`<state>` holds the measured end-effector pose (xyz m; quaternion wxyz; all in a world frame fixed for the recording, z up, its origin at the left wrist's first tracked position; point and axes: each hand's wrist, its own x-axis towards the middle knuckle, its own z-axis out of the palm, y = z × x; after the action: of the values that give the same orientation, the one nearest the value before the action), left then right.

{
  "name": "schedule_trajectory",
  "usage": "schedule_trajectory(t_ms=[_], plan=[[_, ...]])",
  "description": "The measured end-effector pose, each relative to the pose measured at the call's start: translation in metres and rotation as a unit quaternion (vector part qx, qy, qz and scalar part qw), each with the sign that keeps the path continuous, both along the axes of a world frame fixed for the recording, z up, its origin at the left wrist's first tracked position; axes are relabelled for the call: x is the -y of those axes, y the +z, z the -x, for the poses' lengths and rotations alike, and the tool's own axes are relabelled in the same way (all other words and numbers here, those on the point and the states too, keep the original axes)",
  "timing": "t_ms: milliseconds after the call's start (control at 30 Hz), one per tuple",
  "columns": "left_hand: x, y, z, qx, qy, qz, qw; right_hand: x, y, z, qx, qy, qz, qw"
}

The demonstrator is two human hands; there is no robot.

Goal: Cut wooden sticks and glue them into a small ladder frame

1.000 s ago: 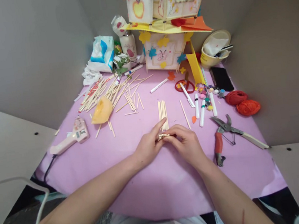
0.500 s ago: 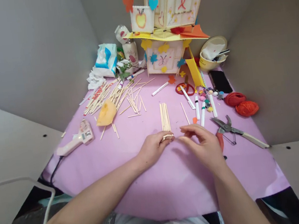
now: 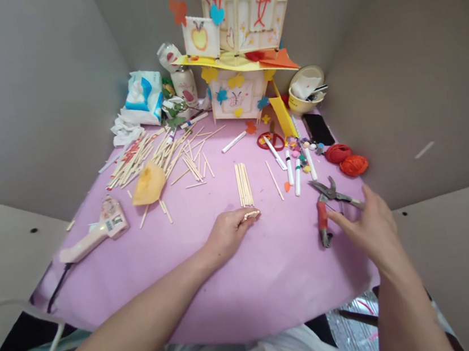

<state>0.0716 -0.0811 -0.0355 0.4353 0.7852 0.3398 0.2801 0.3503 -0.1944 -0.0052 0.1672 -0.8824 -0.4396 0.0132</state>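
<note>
My left hand [image 3: 230, 234] is closed around the near end of a flat row of thin wooden sticks [image 3: 243, 184], whose cut ends show between thumb and fingers. On the right, my right hand [image 3: 369, 226] hovers with thumb and fingers spread at the pruning shears [image 3: 331, 189]. The shears lie with their blades and handles apart, one handle red. I cannot tell whether the fingers touch the other handle. One loose stick [image 3: 274, 180] lies between the held row and several white markers [image 3: 298, 177].
Many loose sticks [image 3: 142, 161], a yellowish curved piece [image 3: 149, 183] and a pink glue gun [image 3: 96, 231] lie left. A decorated paper-and-stick house [image 3: 237, 92] stands at the back. Red scissors [image 3: 270, 140], a phone [image 3: 318, 129], a tub [image 3: 302, 103] and red yarn [image 3: 353, 165] are right.
My right hand has moved right, away from the stick row to the pruning shears, and has spread. My left hand keeps its hold. The view has turned slightly right.
</note>
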Motion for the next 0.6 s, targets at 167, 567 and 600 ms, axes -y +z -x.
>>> schedule_trajectory(t_ms=[167,567,600], plan=[[-0.001,0.001,0.0,-0.008,-0.001,-0.006,1.0,-0.008,-0.016,0.009,0.017,-0.059,0.114,0.992],[0.0,0.001,0.0,-0.006,0.0,-0.007,1.0,-0.007,-0.004,-0.036,0.063,0.004,0.237,0.97],[0.0,0.001,0.0,-0.006,-0.001,-0.008,1.0,-0.006,-0.005,-0.039,0.064,0.004,0.231,0.971]])
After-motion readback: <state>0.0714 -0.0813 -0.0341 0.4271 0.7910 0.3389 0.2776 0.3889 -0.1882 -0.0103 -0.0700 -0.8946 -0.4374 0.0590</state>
